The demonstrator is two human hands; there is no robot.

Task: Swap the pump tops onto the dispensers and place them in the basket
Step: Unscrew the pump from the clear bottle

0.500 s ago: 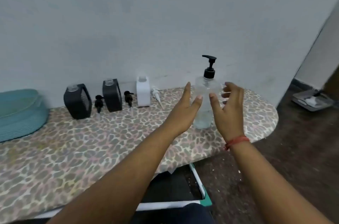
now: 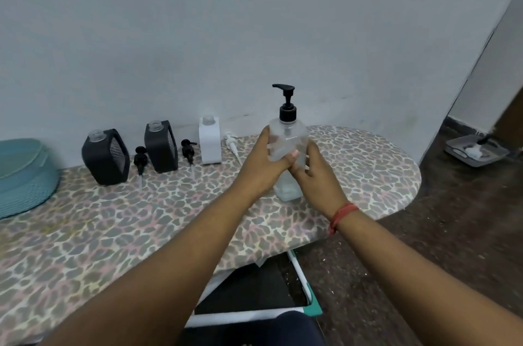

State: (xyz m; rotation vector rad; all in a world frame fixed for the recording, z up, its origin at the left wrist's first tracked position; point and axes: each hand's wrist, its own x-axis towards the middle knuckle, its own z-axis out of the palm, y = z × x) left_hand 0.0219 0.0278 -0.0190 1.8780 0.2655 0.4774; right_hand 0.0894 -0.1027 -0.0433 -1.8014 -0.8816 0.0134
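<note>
Both hands on the clear dispenser, pump still fitted.

I steady my left hand (image 2: 261, 164) and right hand (image 2: 314, 173), both wrapped around the clear dispenser (image 2: 288, 147) standing on the desk (image 2: 113, 232); best to hold the body low and firm, keeping it upright, before twisting the black pump top (image 2: 286, 103). Farther left wait three open dispensers, loose pumps, and the teal basket (image 2: 25, 175).

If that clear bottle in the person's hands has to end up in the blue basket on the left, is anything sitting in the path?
Along the wall, yes: the white dispenser, two dark dispensers and loose pump tops stand between the clear bottle and the basket. The nearer part of the board looks open, so carrying it there or lifting over should work.
</note>
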